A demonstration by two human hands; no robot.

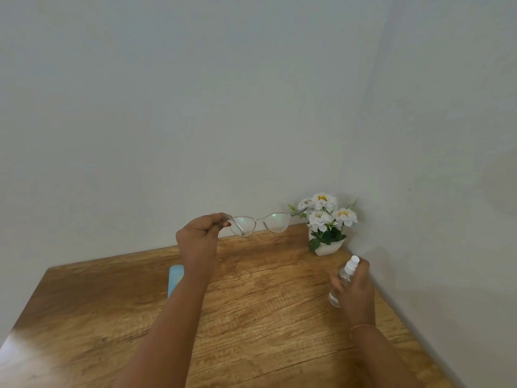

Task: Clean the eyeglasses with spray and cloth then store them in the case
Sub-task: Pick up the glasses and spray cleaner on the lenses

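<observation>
**Glasses up, spray in hand**

From my end, the left hand (200,233) has the glasses (261,224) pinched at one outer corner, thumb and fingertips curled round the frame by the hinge. The rest of the frame juts out sideways in mid-air over the far edge of the surface (251,303). I read that corner grip as deliberate: it keeps fingers off both lenses and leaves them facing me, open to a spray. The far temple arm sticks out toward the flowers (326,217) in the corner, near them, though I can't tell if it touches.

The right hand (356,295) is wrapped round the clear bottle (343,277), fingers curled about its body, the white nozzle poking out on top. It sits low by the right edge, well apart from the glasses. I can't tell whether the bottle's base rests on the wood or is just clear of it.

My judgement is that spraying hasn't begun; the bottle needs to come up and aim at the lenses.

A blue thing (175,278) lies on the surface, half hidden behind the left forearm. Case or cloth, I can't say.
</observation>
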